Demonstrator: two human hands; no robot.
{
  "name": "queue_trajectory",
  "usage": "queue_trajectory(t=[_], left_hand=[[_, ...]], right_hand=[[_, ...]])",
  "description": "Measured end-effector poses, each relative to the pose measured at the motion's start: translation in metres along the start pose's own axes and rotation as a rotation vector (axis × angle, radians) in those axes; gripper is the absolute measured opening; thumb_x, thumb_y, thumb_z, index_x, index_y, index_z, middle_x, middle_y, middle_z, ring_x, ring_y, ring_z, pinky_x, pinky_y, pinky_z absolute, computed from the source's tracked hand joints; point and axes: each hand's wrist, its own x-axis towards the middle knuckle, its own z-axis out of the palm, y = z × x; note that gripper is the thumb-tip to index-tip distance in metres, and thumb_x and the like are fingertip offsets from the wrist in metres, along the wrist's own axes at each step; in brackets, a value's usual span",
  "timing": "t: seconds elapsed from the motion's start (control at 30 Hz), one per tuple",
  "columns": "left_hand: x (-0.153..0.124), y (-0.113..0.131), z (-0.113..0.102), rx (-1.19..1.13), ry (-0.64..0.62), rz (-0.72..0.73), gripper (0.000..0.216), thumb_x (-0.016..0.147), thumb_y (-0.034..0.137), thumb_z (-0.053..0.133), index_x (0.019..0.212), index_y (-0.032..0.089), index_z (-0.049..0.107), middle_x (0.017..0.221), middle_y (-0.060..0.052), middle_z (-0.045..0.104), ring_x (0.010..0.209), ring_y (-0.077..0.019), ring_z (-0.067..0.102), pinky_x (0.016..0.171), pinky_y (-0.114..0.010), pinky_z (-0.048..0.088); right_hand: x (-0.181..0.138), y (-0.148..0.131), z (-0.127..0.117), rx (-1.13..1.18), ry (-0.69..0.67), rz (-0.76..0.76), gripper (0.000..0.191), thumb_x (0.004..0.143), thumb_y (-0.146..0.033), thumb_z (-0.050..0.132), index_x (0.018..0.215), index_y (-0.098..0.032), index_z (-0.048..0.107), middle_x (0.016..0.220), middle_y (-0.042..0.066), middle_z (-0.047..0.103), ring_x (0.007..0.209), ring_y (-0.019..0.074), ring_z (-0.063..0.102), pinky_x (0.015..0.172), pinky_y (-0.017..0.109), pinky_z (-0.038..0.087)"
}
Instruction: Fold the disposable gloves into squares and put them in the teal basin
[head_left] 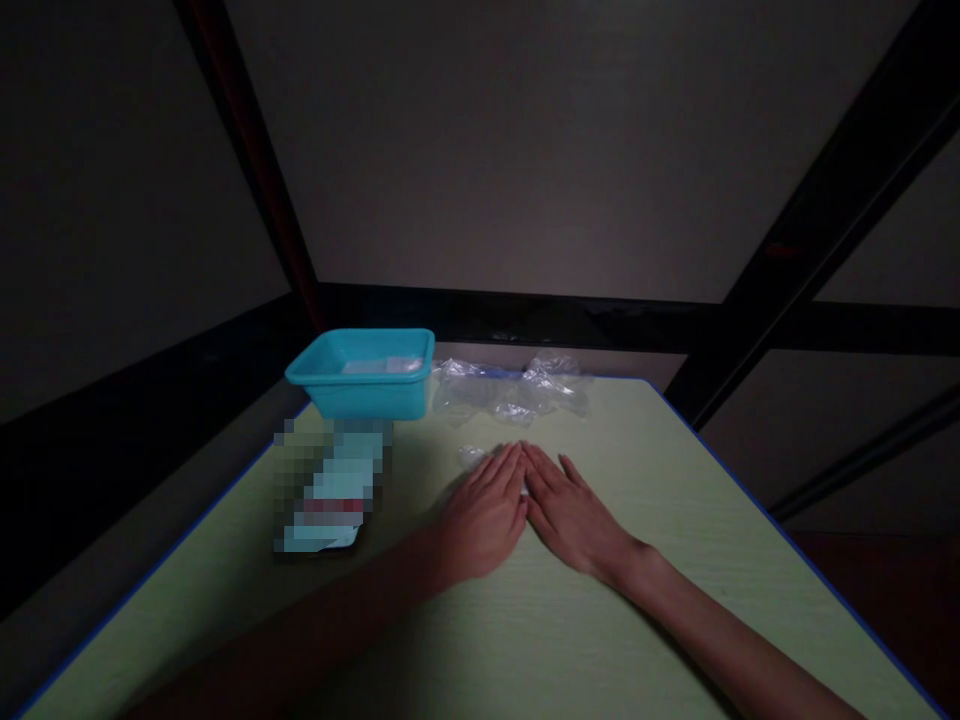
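My left hand [484, 512] lies flat near the middle of the table with its fingers stretched out and together. Against it, fingertips touching at a peak, my right hand [579, 512] rests palm down, its fingers also extended. A small piece of clear plastic [471, 457] sticks out beyond the left fingers. Something whitish shows in the narrow gap between the hands. Most of what lies under the palms is hidden, so I cannot tell its full shape.
A turquoise plastic basin [367, 398] with pale, flat items inside stands at the back left. Crumpled clear plastic bags [517, 390] lie along the far edge. A phone-like device [341, 490], its screen pixelated, is on the left of the pale, blue-edged table [652, 460].
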Motion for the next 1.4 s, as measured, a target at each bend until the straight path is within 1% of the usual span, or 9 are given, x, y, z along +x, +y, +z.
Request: queue_trajectory(t=[0.13, 0.23, 0.37, 0.53, 0.7, 0.93, 1.1, 1.23, 1.4], left_hand=[[0.001, -0.001, 0.008, 0.035, -0.027, -0.022, 0.048, 0.091, 0.024, 0.027, 0.131, -0.001, 0.035, 0.14, -0.02, 0.034, 0.131, -0.0237, 0.03, 0.107, -0.037, 0.027], [-0.003, -0.002, 0.009, 0.05, -0.031, -0.031, 0.049, 0.091, 0.025, 0.026, 0.131, -0.001, 0.036, 0.139, -0.019, 0.035, 0.13, -0.024, 0.03, 0.106, -0.037, 0.028], [-0.004, -0.002, 0.01, 0.062, -0.027, -0.037, 0.049, 0.091, 0.026, 0.025, 0.131, -0.001, 0.037, 0.14, -0.019, 0.034, 0.13, -0.0249, 0.03, 0.106, -0.038, 0.029], [-0.005, -0.004, 0.012, 0.063, 0.02, -0.057, 0.05, 0.092, 0.031, 0.027, 0.131, 0.0, 0.038, 0.139, -0.019, 0.035, 0.13, -0.0247, 0.03, 0.106, -0.037, 0.03], [-0.009, -0.013, 0.01, 0.064, -0.004, -0.055, 0.052, 0.091, 0.034, 0.034, 0.13, 0.0, 0.038, 0.139, -0.021, 0.036, 0.129, -0.0272, 0.031, 0.105, -0.04, 0.031], [-0.015, -0.029, 0.007, 0.067, 0.0, -0.031, 0.048, 0.089, 0.028, 0.037, 0.127, 0.0, 0.039, 0.137, -0.024, 0.036, 0.129, -0.0288, 0.032, 0.104, -0.042, 0.032], [-0.016, -0.03, 0.006, 0.078, -0.002, -0.064, 0.048, 0.089, 0.029, 0.039, 0.127, 0.0, 0.04, 0.137, -0.023, 0.037, 0.129, -0.0303, 0.032, 0.104, -0.044, 0.031], [-0.018, -0.029, 0.007, 0.102, -0.011, -0.088, 0.048, 0.089, 0.03, 0.04, 0.128, 0.003, 0.041, 0.138, -0.022, 0.036, 0.129, -0.0322, 0.03, 0.104, -0.046, 0.03], [-0.018, -0.027, 0.006, 0.122, -0.019, -0.122, 0.051, 0.087, 0.033, 0.043, 0.128, 0.002, 0.042, 0.138, -0.023, 0.035, 0.129, -0.0341, 0.029, 0.103, -0.048, 0.03]], right_hand=[[0.0, -0.001, -0.002, -0.019, -0.029, 0.011, 0.053, 0.089, -0.024, 0.027, 0.139, -0.003, 0.026, 0.145, 0.016, 0.018, 0.134, 0.0247, 0.019, 0.107, 0.052, 0.018], [0.001, -0.002, -0.005, -0.025, -0.074, 0.034, 0.054, 0.09, -0.026, 0.027, 0.139, -0.002, 0.024, 0.145, 0.016, 0.015, 0.135, 0.0248, 0.017, 0.107, 0.053, 0.016], [0.001, -0.003, -0.006, -0.021, -0.092, 0.046, 0.054, 0.091, -0.028, 0.025, 0.139, -0.003, 0.023, 0.146, 0.015, 0.013, 0.135, 0.0239, 0.015, 0.107, 0.052, 0.015], [0.0, -0.002, -0.005, -0.018, -0.093, 0.05, 0.054, 0.092, -0.03, 0.024, 0.139, -0.005, 0.023, 0.145, 0.014, 0.013, 0.135, 0.0234, 0.016, 0.107, 0.052, 0.016], [-0.001, -0.001, -0.002, 0.006, -0.049, 0.058, 0.054, 0.092, -0.031, 0.026, 0.139, -0.004, 0.024, 0.145, 0.015, 0.016, 0.135, 0.0237, 0.018, 0.107, 0.052, 0.016], [-0.001, 0.0, -0.002, 0.007, -0.049, 0.056, 0.055, 0.092, -0.034, 0.026, 0.139, -0.005, 0.024, 0.145, 0.015, 0.017, 0.134, 0.0239, 0.019, 0.106, 0.052, 0.017], [-0.003, 0.002, 0.0, 0.034, -0.005, 0.065, 0.055, 0.092, -0.036, 0.028, 0.139, -0.008, 0.026, 0.145, 0.015, 0.02, 0.134, 0.0255, 0.021, 0.105, 0.054, 0.019], [-0.004, 0.001, -0.002, 0.003, -0.054, 0.078, 0.057, 0.092, -0.037, 0.027, 0.139, -0.005, 0.024, 0.145, 0.015, 0.016, 0.135, 0.0251, 0.018, 0.106, 0.052, 0.018], [-0.006, 0.006, -0.003, 0.004, -0.07, 0.103, 0.064, 0.092, -0.047, 0.025, 0.139, -0.003, 0.022, 0.146, 0.015, 0.014, 0.135, 0.0254, 0.015, 0.107, 0.052, 0.016]])
